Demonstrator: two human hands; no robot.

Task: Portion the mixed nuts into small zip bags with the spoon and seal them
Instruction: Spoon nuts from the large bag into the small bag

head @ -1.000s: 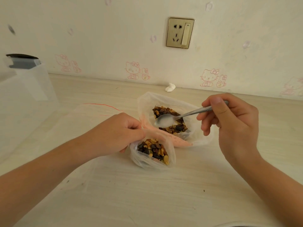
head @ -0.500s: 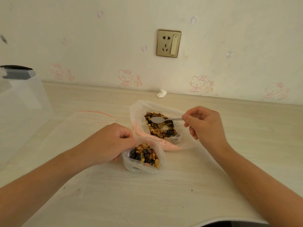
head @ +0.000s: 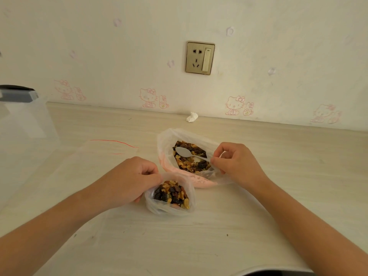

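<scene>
The large nut bag (head: pixel 164 151), spoon (head: pixel 183 152) inside, lies at 1 o'clock from the small zip bag (head: pixel 157 207); a flat bag (head: pixel 93 162) lies at 10 o'clock, a container (head: pixel 25 124) beyond.

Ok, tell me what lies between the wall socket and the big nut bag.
In the head view, a crumpled white scrap lies at the wall's foot, between wall socket and big nut bag.

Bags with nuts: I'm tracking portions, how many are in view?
2. A small bag, held by the left hand; a big bag behind it, where the right hand holds the spoon. None seem hidden.
</scene>
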